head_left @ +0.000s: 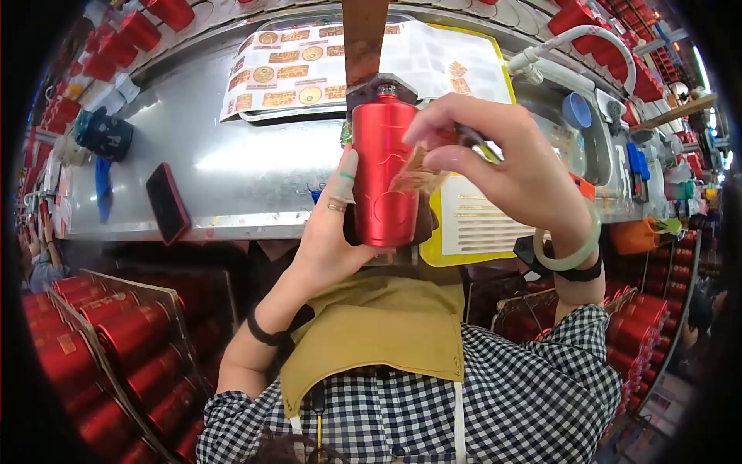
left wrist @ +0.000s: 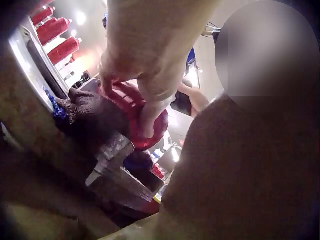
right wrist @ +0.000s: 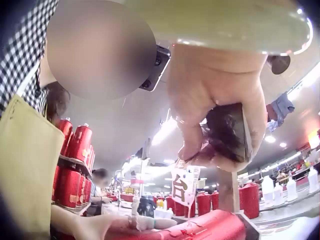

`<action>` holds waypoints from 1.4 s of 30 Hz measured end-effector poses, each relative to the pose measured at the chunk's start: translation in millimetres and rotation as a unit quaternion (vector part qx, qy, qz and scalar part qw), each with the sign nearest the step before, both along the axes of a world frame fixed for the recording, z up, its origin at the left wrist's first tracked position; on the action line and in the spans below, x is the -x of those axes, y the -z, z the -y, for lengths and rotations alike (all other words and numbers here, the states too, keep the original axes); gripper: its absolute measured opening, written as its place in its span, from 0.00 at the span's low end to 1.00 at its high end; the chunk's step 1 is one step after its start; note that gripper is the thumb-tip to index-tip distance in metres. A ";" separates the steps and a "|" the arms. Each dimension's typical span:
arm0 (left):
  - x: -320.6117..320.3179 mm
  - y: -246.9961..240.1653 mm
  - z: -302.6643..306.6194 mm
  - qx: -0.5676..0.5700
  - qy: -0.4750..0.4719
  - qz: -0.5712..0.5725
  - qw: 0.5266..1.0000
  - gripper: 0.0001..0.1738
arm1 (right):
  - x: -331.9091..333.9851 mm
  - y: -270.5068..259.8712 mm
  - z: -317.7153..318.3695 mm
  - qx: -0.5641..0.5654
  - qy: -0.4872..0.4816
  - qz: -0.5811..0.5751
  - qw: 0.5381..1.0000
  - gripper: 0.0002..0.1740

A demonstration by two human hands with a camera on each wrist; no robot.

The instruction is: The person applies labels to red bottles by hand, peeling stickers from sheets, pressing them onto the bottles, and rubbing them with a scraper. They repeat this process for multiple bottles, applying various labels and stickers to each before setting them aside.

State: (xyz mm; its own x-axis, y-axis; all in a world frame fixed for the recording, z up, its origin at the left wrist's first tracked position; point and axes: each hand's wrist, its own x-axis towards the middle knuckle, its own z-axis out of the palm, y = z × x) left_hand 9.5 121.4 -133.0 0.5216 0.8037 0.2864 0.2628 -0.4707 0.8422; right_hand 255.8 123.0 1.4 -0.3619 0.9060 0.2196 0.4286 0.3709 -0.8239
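Note:
A glossy red bottle (head_left: 382, 174) with raised line patterns lies with its neck pointing away, at a dark block on a brown upright. My left hand (head_left: 325, 236) grips its left side and base, a white-wrapped, ringed finger along the wall. Over the bottle's right side, my right hand (head_left: 506, 151) pinches a thin decal (head_left: 421, 174) with gold print between thumb and fingertips. A large gold character shows on the decal (right wrist: 182, 189) in the right wrist view. A dark flat piece (right wrist: 227, 132) is tucked in the right palm. In the left wrist view fingers overlap the bottle (left wrist: 155, 125).
Behind the bottle, printed gold decal sheets (head_left: 301, 69) lie on a tray on the metal bench. A phone (head_left: 167, 203) and a dark jar (head_left: 104, 133) stand left. A yellow board with a striped sheet (head_left: 495, 224) is right. Racks of red bottles (head_left: 139, 332) flank the person.

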 end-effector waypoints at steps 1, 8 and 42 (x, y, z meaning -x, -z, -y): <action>0.0 -5.5 -1.5 -0.001 0.002 -0.001 1.000 0.69 | 3.4 6.4 -5.3 -0.001 0.002 -0.001 1.000 0.10; -28.8 -23.9 -33.1 0.198 -0.034 0.180 0.963 0.50 | 12.7 40.6 -34.1 0.060 0.039 0.039 0.997 0.13; -42.0 -29.7 -35.0 0.318 -0.028 0.204 0.926 0.47 | 20.0 76.9 -46.8 0.029 0.171 -0.144 0.974 0.16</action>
